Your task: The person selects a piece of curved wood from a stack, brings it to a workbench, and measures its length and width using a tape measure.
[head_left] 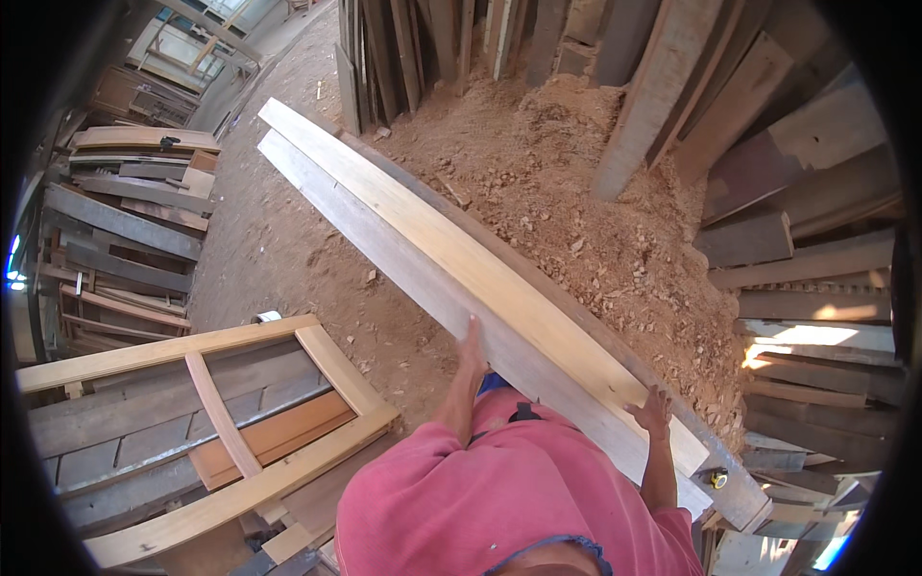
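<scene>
Two long planed boards lie side by side across a darker plank (725, 470), running from far left to near right. The near one is a greyish-white board (384, 259); the far one is a yellowish board (461, 264). My left hand (470, 353) grips the near edge of the greyish-white board around its middle, one digit showing on top and the other fingers hidden. Toward the right end, my right hand (653, 413) rests on the yellowish board with its fingers spread. A small yellow and black tape measure (716, 478) sits on the dark plank beyond the boards' right end.
A wooden frame with panels (360, 379) lies at the left. Stacked timber (134, 216) stands behind it. Sawdust and shavings (576, 230) cover the ground beyond the boards. Upright planks (653, 86) lean at the back; more lumber (816, 326) is piled on the right.
</scene>
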`<action>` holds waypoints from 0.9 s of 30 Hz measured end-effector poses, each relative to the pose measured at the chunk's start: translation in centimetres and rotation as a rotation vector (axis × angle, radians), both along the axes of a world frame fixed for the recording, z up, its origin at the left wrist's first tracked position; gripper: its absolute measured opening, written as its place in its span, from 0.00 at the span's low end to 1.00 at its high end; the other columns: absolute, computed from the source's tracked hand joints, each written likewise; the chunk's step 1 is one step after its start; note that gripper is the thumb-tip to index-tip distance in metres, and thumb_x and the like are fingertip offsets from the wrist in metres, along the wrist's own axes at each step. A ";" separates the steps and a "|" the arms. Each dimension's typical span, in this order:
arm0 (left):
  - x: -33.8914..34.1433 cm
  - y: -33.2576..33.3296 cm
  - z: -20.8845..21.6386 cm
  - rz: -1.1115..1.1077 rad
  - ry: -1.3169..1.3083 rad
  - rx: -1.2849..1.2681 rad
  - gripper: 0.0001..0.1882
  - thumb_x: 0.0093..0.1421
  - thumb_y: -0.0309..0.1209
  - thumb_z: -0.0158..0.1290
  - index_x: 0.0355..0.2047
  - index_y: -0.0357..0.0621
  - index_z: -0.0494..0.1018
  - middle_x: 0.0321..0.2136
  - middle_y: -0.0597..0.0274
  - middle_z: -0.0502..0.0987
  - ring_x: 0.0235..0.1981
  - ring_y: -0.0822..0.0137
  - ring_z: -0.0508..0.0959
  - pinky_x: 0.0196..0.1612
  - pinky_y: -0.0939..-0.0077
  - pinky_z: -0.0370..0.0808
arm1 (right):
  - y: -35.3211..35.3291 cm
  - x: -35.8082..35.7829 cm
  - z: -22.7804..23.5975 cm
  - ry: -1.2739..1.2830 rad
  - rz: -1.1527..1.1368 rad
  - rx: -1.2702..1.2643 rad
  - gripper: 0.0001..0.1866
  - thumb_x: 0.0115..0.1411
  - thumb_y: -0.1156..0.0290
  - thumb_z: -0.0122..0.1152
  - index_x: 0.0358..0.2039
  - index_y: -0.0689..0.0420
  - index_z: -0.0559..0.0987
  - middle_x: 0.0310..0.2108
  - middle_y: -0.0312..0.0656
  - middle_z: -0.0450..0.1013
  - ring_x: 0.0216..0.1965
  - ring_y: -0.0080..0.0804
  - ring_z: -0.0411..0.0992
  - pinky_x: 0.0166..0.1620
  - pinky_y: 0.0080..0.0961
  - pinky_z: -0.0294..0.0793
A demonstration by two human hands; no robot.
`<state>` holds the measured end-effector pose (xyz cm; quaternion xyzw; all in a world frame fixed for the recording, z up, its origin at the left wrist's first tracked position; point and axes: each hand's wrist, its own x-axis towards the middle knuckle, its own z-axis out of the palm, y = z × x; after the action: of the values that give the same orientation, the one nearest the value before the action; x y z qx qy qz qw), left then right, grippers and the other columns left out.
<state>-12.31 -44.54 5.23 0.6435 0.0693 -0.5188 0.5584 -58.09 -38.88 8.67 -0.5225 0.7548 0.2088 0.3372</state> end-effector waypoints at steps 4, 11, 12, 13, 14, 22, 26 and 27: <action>2.3 -2.3 1.6 0.021 -0.022 0.026 0.41 0.57 0.51 0.62 0.60 0.33 0.64 0.52 0.51 0.73 0.49 0.56 0.76 0.50 0.54 0.76 | -1.4 0.9 0.3 0.043 0.004 0.021 0.58 0.42 0.43 0.74 0.66 0.61 0.57 0.66 0.62 0.55 0.66 0.63 0.53 0.66 0.50 0.56; 5.2 -3.7 -0.9 -0.010 0.041 -0.044 0.40 0.58 0.49 0.63 0.61 0.34 0.63 0.52 0.50 0.74 0.49 0.55 0.77 0.51 0.56 0.76 | -6.5 4.5 0.7 -0.174 0.150 -0.065 0.52 0.41 0.43 0.74 0.60 0.64 0.67 0.60 0.65 0.62 0.61 0.64 0.62 0.63 0.50 0.62; 5.3 -3.8 -0.9 -0.017 0.066 -0.083 0.40 0.58 0.49 0.62 0.61 0.35 0.62 0.52 0.49 0.74 0.49 0.54 0.77 0.51 0.55 0.76 | -7.0 5.6 0.7 -0.166 0.130 -0.109 0.52 0.41 0.43 0.75 0.59 0.64 0.67 0.59 0.65 0.63 0.60 0.63 0.62 0.62 0.49 0.63; 5.2 -3.9 -0.9 -0.021 0.090 -0.121 0.40 0.58 0.49 0.62 0.61 0.35 0.62 0.52 0.49 0.73 0.50 0.54 0.76 0.51 0.54 0.76 | -7.6 7.9 1.8 -0.161 0.113 -0.150 0.51 0.41 0.43 0.75 0.59 0.65 0.68 0.58 0.66 0.64 0.60 0.63 0.63 0.62 0.49 0.63; 5.2 -3.9 -0.4 -0.026 0.111 -0.156 0.40 0.59 0.49 0.61 0.62 0.36 0.62 0.52 0.49 0.73 0.50 0.53 0.76 0.51 0.54 0.76 | -7.9 9.5 2.4 -0.158 0.094 -0.189 0.51 0.41 0.43 0.75 0.58 0.65 0.68 0.57 0.66 0.65 0.60 0.62 0.64 0.62 0.49 0.64; 5.3 -4.8 2.5 -0.051 0.115 0.032 0.38 0.60 0.49 0.59 0.61 0.36 0.61 0.53 0.46 0.72 0.48 0.51 0.78 0.51 0.50 0.77 | -9.7 8.2 0.9 -0.252 0.056 -0.048 0.52 0.40 0.44 0.76 0.58 0.67 0.68 0.59 0.66 0.63 0.61 0.61 0.62 0.62 0.47 0.64; 6.0 -4.8 0.1 -0.079 0.098 0.005 0.41 0.59 0.52 0.59 0.62 0.36 0.60 0.53 0.46 0.72 0.48 0.51 0.78 0.51 0.51 0.77 | -9.8 7.5 -1.0 -0.279 0.016 -0.181 0.46 0.35 0.45 0.79 0.46 0.70 0.75 0.46 0.64 0.73 0.52 0.50 0.73 0.54 0.44 0.71; 6.3 -5.1 -0.1 -0.134 0.114 0.017 0.41 0.59 0.53 0.59 0.62 0.36 0.60 0.53 0.47 0.73 0.48 0.51 0.78 0.51 0.50 0.77 | -10.4 6.7 -1.4 -0.294 -0.021 -0.106 0.46 0.34 0.45 0.79 0.46 0.69 0.75 0.46 0.63 0.73 0.51 0.49 0.73 0.53 0.44 0.71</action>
<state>-6.00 -49.63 5.09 0.6209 0.0623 -0.5902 0.5121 -51.42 -49.33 7.32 -0.5567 0.7126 0.0863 0.4181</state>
